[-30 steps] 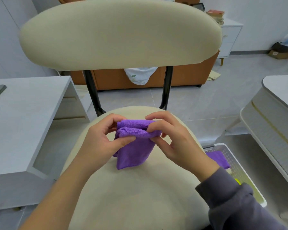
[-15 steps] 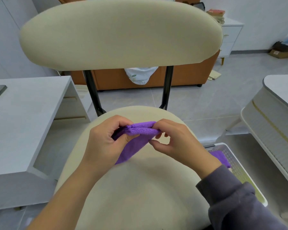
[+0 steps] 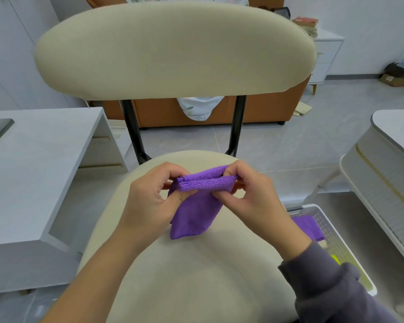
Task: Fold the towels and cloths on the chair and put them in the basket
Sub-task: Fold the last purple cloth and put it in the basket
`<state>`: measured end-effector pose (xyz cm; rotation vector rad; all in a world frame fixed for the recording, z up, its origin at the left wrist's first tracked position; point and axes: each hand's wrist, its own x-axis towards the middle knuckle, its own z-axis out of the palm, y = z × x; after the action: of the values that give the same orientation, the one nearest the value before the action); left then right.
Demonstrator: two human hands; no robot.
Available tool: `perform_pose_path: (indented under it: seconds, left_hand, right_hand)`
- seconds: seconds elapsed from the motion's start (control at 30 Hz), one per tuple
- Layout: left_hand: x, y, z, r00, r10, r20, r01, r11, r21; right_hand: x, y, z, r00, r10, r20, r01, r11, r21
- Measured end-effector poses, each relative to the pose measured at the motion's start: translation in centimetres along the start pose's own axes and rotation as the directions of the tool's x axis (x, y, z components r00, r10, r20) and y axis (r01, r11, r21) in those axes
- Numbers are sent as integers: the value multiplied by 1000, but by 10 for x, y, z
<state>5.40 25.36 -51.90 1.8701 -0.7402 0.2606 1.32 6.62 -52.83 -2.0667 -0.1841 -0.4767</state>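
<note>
A small purple cloth (image 3: 196,210) is folded over and hangs just above the cream chair seat (image 3: 196,276). My left hand (image 3: 147,201) pinches the left end of its folded top edge. My right hand (image 3: 254,194) pinches the right end of that same edge. The cloth's lower part droops toward the seat. To the right of the chair, on the floor, stands a white perforated basket (image 3: 331,231) with another purple cloth (image 3: 308,227) and something yellow-green inside.
The chair's wide cream backrest (image 3: 173,50) rises in front of me on black posts. A white desk (image 3: 33,171) stands at the left, a white table (image 3: 387,159) at the right. An orange sofa (image 3: 266,108) is behind the chair.
The cloth's lower part has swung down and forward again, showing more of its face. Both hands keep pinching the top fold and have shifted slightly right.
</note>
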Motion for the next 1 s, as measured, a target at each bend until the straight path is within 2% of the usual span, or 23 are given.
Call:
perform_pose_path:
  seconds: [0.13,0.2,0.27,0.33,0.43,0.5,0.57,0.6,0.67,0.73,0.77,0.87,0.93,1.0]
  left_hand:
    - [2,-3,-7,997,-79,-5,79,996,-33]
    - [3,-4,-10,994,-93,52,93,996,7]
    - [2,-1,-12,985,-67,161,52,994,100]
    - [2,5,-11,968,-47,246,7,987,163]
    - [3,10,-6,980,-7,198,-27,985,170]
    - [4,9,-5,995,-59,75,53,995,86]
    - [5,2,-9,985,-174,-6,174,985,-9]
    - [5,-3,-13,973,-232,6,232,972,-28]
    - [5,-11,-21,931,-328,162,343,937,-70]
    - [4,-11,-21,869,-385,312,439,890,-124]
    - [3,-10,-17,864,-397,311,447,888,-108]
    - [4,-6,-3,936,-349,48,344,935,87]
    - [5,-7,2,934,-348,-80,355,930,97]
    - [5,-7,3,920,-373,-117,380,924,47]
  right_hand:
    - [1,-6,-3,998,-63,25,63,998,22]
    - [2,-7,-5,997,-76,4,76,993,87]
    - [4,-8,-9,997,-76,4,75,990,119]
    - [5,-10,-11,995,-91,44,88,994,67]
    - [7,-11,-9,990,-94,102,92,995,24]
    - [8,-8,-8,981,-21,195,6,997,81]
    - [7,-4,-9,945,75,317,-97,994,53]
    - [6,-1,-10,926,134,354,-148,989,13]
    - [5,3,-11,909,207,362,-200,978,-58]
    - [4,4,-11,921,156,358,-123,986,-112]
    - [4,3,-9,919,124,374,-84,989,-122]
    - [6,3,-9,916,128,380,-94,990,-106]
    - [8,3,-13,909,215,357,-222,975,-23]
    - [9,3,-18,874,310,374,-378,918,121]
